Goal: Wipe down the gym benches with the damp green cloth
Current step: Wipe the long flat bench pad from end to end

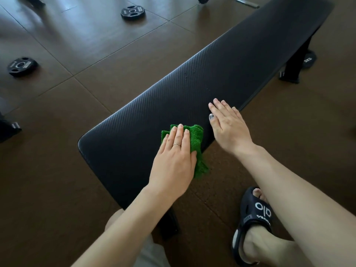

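A long black padded gym bench (pixel 202 78) runs from the near centre to the far right. The green cloth (pixel 196 139) lies bunched on the bench's near end, close to its right edge, with a corner hanging over. My left hand (pixel 175 158) presses flat on the cloth with straight fingers. My right hand (pixel 229 128) rests flat on the bench's right edge just beside the cloth, fingers straight, holding nothing.
Black weight plates lie on the brown floor mats at far left (pixel 21 66), at top (pixel 133 13), and under the bench's far leg (pixel 308 59). My foot in a black slide sandal (pixel 254 224) stands right of the bench. A dark object sits at the left edge (pixel 8 128).
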Demonstrator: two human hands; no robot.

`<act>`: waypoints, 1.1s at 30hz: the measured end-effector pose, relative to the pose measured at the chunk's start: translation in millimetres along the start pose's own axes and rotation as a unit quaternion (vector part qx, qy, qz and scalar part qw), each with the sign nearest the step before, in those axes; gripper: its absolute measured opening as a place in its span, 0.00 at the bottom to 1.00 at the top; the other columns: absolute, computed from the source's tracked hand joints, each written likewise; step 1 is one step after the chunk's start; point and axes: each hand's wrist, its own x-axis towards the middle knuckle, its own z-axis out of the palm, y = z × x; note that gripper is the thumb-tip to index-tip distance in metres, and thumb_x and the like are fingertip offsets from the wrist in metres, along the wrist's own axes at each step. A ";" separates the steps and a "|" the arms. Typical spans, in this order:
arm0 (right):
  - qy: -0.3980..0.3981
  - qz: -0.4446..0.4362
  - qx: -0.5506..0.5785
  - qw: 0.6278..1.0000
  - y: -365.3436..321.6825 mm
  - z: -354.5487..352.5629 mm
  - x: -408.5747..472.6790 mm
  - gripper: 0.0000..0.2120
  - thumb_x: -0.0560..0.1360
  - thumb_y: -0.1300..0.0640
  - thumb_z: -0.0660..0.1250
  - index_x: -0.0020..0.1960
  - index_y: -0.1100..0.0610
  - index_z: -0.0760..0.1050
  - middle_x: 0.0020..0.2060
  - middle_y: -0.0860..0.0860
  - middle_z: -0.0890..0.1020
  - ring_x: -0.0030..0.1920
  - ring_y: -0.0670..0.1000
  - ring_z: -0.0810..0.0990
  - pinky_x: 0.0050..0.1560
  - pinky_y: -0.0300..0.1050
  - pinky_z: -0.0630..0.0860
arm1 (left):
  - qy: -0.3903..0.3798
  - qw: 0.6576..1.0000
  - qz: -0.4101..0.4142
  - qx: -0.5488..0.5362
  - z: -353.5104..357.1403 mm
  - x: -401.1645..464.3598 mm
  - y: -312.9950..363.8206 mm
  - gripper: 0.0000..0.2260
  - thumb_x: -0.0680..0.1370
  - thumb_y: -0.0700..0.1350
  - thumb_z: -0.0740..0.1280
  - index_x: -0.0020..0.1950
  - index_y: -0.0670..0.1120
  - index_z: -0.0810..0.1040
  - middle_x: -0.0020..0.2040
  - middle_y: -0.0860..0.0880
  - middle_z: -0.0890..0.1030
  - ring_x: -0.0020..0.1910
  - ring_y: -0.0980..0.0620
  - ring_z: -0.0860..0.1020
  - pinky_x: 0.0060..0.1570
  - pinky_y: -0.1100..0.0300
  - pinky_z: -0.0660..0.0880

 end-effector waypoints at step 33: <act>0.014 -0.159 -0.061 0.985 89.0 -36.3 140.5 0.27 0.85 0.45 0.45 0.82 0.48 0.59 0.82 0.53 0.58 0.82 0.54 0.52 0.81 0.58 0.47 | 0.102 0.935 -0.333 -0.067 18.3 158.7 102.6 0.28 0.87 0.56 0.46 0.85 0.47 0.48 0.85 0.48 0.47 0.83 0.52 0.44 0.80 0.56 0.40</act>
